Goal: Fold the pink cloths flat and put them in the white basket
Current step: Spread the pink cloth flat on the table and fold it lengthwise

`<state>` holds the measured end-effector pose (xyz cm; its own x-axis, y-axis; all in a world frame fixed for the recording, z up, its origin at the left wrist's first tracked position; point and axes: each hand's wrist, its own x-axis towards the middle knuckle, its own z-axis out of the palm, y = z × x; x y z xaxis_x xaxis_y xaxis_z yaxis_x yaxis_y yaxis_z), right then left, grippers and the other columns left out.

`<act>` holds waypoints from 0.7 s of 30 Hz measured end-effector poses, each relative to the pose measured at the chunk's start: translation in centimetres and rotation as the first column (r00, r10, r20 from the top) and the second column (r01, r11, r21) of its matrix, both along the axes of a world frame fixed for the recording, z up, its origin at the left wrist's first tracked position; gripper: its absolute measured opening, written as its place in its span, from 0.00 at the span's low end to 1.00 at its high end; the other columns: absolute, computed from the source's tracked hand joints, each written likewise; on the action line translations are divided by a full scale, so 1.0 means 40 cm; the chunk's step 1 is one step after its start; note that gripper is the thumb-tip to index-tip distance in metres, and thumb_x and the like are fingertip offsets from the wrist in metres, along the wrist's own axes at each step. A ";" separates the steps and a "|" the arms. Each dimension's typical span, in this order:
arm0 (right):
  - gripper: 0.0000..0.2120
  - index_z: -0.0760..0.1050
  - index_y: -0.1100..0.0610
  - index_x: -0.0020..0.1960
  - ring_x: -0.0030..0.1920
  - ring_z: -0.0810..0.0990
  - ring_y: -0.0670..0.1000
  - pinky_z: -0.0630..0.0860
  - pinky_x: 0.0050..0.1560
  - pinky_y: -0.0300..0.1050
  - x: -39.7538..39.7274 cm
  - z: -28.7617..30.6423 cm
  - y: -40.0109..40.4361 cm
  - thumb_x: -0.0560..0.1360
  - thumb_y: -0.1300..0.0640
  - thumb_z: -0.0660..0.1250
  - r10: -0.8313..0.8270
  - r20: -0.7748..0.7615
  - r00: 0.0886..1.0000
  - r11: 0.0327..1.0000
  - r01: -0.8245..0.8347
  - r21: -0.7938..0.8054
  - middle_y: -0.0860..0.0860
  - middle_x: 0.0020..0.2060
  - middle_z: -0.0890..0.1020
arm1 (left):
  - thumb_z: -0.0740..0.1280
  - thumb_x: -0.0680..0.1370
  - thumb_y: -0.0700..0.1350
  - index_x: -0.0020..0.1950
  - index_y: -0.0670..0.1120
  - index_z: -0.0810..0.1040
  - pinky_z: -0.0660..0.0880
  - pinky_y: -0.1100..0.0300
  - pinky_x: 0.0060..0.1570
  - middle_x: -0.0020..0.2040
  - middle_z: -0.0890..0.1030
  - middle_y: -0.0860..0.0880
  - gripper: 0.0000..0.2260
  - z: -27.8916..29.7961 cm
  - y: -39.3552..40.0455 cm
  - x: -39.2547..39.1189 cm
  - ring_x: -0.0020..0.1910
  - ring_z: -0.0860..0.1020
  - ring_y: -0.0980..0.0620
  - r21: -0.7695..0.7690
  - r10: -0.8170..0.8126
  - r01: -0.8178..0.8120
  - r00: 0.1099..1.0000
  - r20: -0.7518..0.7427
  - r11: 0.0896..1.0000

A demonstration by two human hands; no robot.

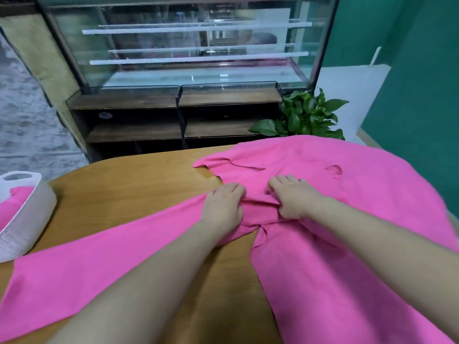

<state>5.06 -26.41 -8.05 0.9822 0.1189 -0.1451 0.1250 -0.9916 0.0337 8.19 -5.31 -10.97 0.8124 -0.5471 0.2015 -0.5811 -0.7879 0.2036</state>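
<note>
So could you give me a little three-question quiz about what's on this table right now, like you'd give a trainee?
1. True or false: the white basket already holds something pink.
2. Which side of the wooden table is the basket on? A) the person's left B) the person's right
3. What do the left hand and right hand rest on?

Key: 1 true. 2 A. 3 the pink cloth, at a bunched part near its middle.

Even, soft indoor light, heavy wide-angle warp

Hardly any shadows are cast on the table (139, 184); pale glare streaks are reflected in the glass display case (193, 45), edges are bent and everything's rendered slightly soft.
</note>
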 end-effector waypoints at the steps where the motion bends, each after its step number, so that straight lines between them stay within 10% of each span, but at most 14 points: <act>1: 0.24 0.64 0.50 0.63 0.62 0.70 0.56 0.69 0.56 0.54 -0.016 0.001 -0.022 0.69 0.55 0.66 -0.022 -0.001 1.000 0.999 0.021 -0.045 0.51 0.61 0.70 | 0.65 0.74 0.44 0.59 0.51 0.71 0.67 0.52 0.55 0.60 0.76 0.51 0.14 0.003 -0.018 0.005 0.61 0.73 0.46 0.008 0.016 -0.016 1.000 -0.025 1.000; 14: 0.07 0.76 0.49 0.49 0.45 0.78 0.55 0.73 0.43 0.46 -0.060 0.121 -0.251 0.76 0.48 0.62 -0.050 0.095 0.994 0.999 0.049 0.022 0.50 0.43 0.81 | 0.66 0.75 0.54 0.71 0.55 0.68 0.73 0.50 0.58 0.64 0.77 0.52 0.24 0.063 -0.261 0.012 0.63 0.76 0.48 -0.063 -0.190 0.186 0.980 -0.066 0.981; 21: 0.11 0.78 0.40 0.55 0.44 0.79 0.46 0.76 0.48 0.45 -0.055 0.142 -0.314 0.74 0.47 0.69 -0.107 0.185 0.977 0.865 0.000 0.501 0.44 0.45 0.84 | 0.59 0.82 0.52 0.63 0.53 0.72 0.74 0.50 0.46 0.54 0.82 0.49 0.11 0.142 -0.378 0.029 0.53 0.79 0.42 -0.113 -0.249 0.244 0.968 -0.029 0.963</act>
<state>2.87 -38.96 -2.36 0.9906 0.0692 0.1182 0.1152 -0.8880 -0.4452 9.34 -20.43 -5.28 0.6643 -0.7084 0.2383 -0.7434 -0.5933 0.3087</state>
